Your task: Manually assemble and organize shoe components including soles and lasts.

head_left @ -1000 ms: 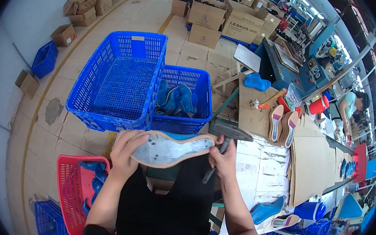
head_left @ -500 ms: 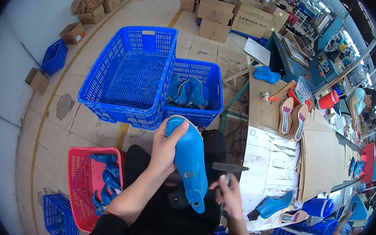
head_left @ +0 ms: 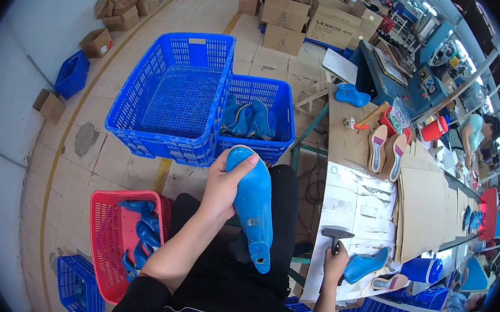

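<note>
A blue shoe last [head_left: 254, 207] is gripped in my left hand [head_left: 222, 186] above my lap. Its broad toe end points away from me, with my thumb across it, and its narrow end with a small hole is near me. My right hand [head_left: 336, 262] is closed around the handle of a hammer [head_left: 338, 232], whose dark head is over the white paper on the bench [head_left: 355, 207]. Just right of that hand, another blue last [head_left: 367, 265] lies on the bench, beside an insole [head_left: 390, 282].
Ahead stand a large blue crate [head_left: 174, 99] and a smaller blue crate [head_left: 286, 114] with several lasts inside. A red basket [head_left: 99, 244] of lasts sits left of my legs. Stacked insoles [head_left: 376, 149], cardboard sheets [head_left: 429, 210] and a blue jug [head_left: 422, 270] occupy the bench. A co-worker [head_left: 479, 135] is at far right.
My right hand has carried the hammer rightward, from beside the last to over the bench. My left hand still holds the last, which has shifted slightly up.
</note>
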`<state>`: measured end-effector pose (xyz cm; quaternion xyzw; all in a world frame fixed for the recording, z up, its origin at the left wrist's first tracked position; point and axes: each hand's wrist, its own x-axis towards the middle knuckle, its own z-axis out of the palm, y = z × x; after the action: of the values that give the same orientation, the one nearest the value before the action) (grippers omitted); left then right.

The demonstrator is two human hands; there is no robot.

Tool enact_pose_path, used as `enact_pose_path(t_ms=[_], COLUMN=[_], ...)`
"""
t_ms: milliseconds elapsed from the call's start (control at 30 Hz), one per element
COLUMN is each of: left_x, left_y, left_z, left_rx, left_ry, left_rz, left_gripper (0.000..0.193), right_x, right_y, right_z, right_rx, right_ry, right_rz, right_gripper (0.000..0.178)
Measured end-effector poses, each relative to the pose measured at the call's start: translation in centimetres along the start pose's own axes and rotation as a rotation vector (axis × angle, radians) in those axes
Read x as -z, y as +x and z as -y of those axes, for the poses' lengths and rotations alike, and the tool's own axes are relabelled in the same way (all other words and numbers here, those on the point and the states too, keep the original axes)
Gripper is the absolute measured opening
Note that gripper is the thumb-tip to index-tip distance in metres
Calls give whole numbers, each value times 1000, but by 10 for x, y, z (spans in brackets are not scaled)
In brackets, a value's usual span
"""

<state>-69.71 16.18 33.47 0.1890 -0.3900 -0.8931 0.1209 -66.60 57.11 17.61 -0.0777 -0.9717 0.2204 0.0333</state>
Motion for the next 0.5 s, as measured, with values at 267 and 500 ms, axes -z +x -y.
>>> enact_pose_path(t_ms=[267, 500], left_x=[-25, -42], left_y=[-1, -28], left_z=[28, 79], left_rx=[76, 170], left_ry=[28, 117], left_rz=[30, -14], left_gripper=[19, 19], right_x=[64, 96], right_y=[-36, -43], right_z=[94, 155], right_rx=[273, 282], right_ry=[427, 1212], right_rz=[214, 889], right_gripper=[71, 113])
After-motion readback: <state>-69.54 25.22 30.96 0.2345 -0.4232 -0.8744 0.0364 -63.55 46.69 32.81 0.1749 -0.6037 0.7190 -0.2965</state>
